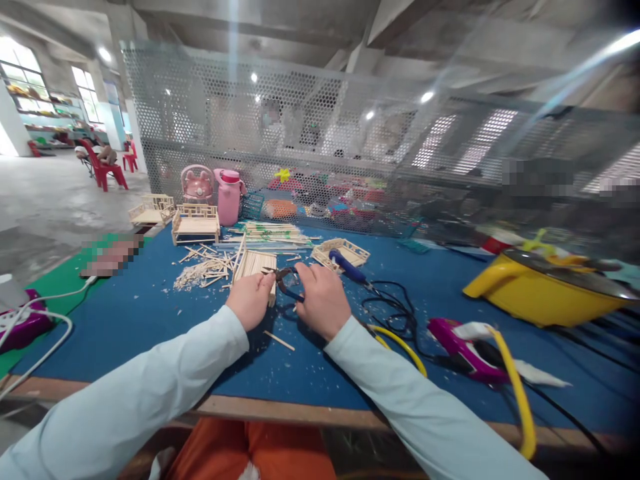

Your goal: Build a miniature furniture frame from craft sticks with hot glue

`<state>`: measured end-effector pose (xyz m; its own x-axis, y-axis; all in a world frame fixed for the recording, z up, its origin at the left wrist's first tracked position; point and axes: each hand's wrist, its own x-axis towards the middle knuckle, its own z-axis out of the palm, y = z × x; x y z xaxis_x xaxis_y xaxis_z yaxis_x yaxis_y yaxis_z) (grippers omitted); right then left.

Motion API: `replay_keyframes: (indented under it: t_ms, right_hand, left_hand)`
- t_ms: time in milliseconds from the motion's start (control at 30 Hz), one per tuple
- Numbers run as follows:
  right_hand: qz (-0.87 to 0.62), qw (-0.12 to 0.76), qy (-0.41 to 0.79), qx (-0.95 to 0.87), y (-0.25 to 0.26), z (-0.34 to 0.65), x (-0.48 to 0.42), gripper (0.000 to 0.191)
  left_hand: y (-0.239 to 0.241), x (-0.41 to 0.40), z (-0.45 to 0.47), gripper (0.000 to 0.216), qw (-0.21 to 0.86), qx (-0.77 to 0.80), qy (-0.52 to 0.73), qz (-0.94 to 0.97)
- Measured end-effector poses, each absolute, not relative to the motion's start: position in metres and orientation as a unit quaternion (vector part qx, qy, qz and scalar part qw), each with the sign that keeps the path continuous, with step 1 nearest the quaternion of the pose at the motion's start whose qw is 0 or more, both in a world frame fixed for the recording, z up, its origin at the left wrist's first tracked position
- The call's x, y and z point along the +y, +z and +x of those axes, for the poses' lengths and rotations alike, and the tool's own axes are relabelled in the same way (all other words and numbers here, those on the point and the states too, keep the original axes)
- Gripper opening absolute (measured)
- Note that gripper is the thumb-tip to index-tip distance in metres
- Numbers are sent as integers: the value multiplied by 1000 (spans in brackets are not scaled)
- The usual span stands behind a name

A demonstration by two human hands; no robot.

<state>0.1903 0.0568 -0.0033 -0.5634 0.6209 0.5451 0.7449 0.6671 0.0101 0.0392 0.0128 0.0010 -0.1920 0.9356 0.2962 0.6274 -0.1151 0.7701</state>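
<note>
My left hand (249, 298) is closed on the near side of a small wooden stick model (256, 264), a slatted panel with a raised side. In my right hand (324, 300) is a pair of cutting pliers (287, 285) with dark jaws and blue handles. The jaws lie against the model's edge close to my left fingertips; whether they grip a stick cannot be made out. A loose stick (279, 341) lies on the blue tabletop just below my hands. Left of the model is a heap of cut sticks and scraps (203, 272).
Behind are long stick bundles (273, 233), finished stick models (196, 223) and a pink bottle (229, 198). To the right lie a blue-handled tool (347, 265) with a black cord, a purple glue gun (467, 350) and a yellow pot (545, 290). A perforated metal screen (280, 133) stands behind.
</note>
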Motion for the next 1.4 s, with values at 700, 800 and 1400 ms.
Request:
replay_keyframes:
  t_ms: [700, 800, 1400]
  right_hand:
    - [-378, 373, -51, -846, 11, 208, 78, 45]
    - [-246, 364, -37, -897, 15, 202, 58, 56]
    - [-219, 466, 43, -856, -1, 186, 52, 32]
  left_hand:
    - [-1, 4, 55, 16, 685, 402, 500, 346]
    - [-2, 3, 57, 15, 704, 366, 512, 329]
    - [1, 4, 52, 33, 654, 399, 528, 367]
